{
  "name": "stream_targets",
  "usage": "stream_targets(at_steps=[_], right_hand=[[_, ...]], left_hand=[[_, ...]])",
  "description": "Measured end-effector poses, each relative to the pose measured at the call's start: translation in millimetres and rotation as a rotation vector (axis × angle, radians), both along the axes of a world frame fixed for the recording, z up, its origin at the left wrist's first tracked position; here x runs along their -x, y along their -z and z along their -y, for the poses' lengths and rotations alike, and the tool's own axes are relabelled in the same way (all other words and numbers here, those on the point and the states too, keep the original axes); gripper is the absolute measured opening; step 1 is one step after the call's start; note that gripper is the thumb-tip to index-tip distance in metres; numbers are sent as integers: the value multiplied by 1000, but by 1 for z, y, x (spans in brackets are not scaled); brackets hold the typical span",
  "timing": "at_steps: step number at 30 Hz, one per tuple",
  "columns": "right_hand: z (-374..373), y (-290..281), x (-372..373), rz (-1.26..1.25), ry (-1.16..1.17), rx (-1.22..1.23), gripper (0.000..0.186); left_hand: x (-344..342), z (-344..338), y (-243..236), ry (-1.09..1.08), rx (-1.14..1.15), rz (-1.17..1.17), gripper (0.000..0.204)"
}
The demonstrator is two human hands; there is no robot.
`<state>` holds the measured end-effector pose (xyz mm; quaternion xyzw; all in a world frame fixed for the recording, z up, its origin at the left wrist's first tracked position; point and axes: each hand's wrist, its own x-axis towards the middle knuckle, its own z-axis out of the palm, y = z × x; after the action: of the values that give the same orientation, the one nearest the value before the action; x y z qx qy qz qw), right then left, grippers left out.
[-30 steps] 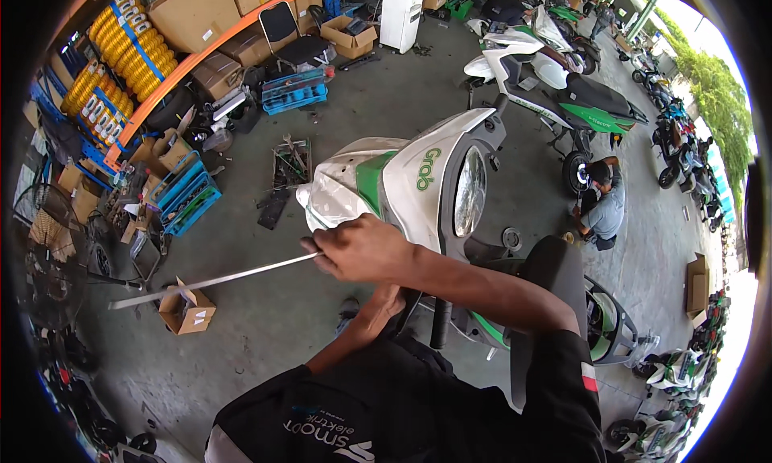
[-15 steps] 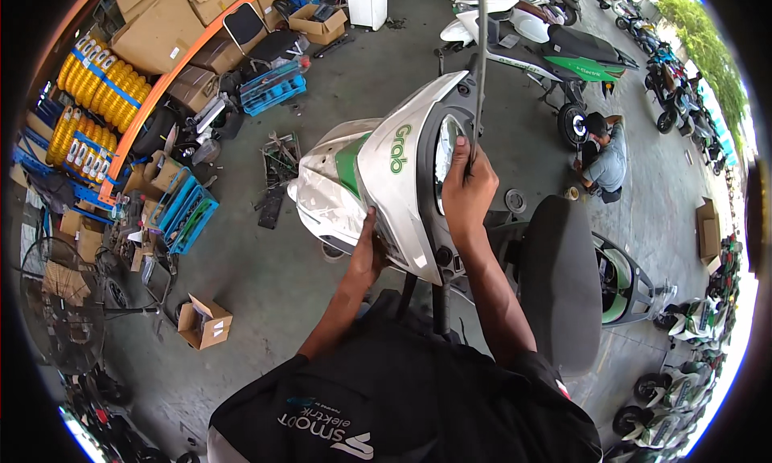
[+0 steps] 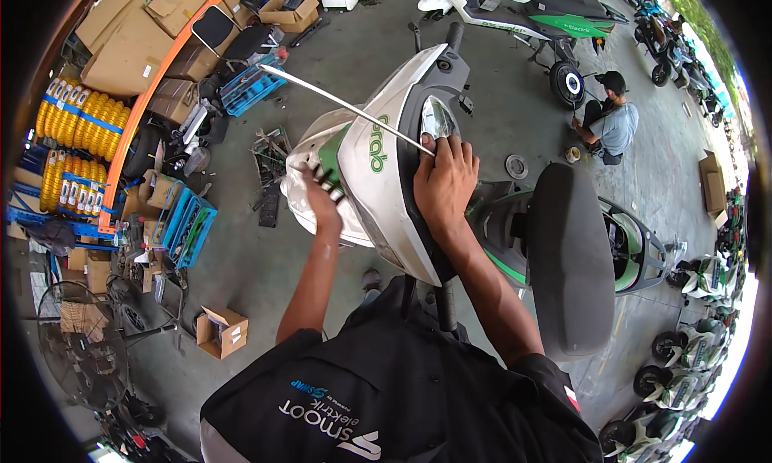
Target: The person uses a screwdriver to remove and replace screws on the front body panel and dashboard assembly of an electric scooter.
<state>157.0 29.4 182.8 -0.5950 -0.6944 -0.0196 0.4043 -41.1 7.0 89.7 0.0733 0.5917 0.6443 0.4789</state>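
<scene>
In the head view, a white and green scooter front (image 3: pixel 382 197) is below me, its oval headlamp (image 3: pixel 437 119) facing up. My right hand (image 3: pixel 445 185) rests over the lamp with fingers curled and grips a long, thin metal rod (image 3: pixel 346 105) that slants toward the upper left. My left hand (image 3: pixel 322 193) touches the side of the front fairing, its fingers apart and slightly blurred. The scooter's black seat (image 3: pixel 567 262) lies right of my right forearm, and a handlebar grip (image 3: pixel 446 306) shows beneath the fairing.
A person (image 3: pixel 611 125) crouches by another scooter's wheel (image 3: pixel 567 83). Shelving (image 3: pixel 149 101) with boxes and yellow coils, blue toolboxes (image 3: pixel 189 226), a carton (image 3: pixel 221 334) and a fan (image 3: pixel 80 342) line the left. Parked scooters (image 3: pixel 683 350) line the right. A round metal part (image 3: pixel 516 167) lies on the floor.
The rod has swung from low left through upright to a slant toward the upper left. My right hand has moved right onto the headlamp; my left hand has moved up along the fairing.
</scene>
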Motion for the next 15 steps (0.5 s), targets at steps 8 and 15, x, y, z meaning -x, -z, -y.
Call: stream_targets(at_steps=[8, 15], right_hand=[[2, -10, 21, -57, -3, -18, 23], [-7, -2, 14, 9, -50, -50, 26]], left_hand=[[101, -46, 40, -434, -501, -517, 58], [-6, -47, -18, 33, -383, -548, 58]])
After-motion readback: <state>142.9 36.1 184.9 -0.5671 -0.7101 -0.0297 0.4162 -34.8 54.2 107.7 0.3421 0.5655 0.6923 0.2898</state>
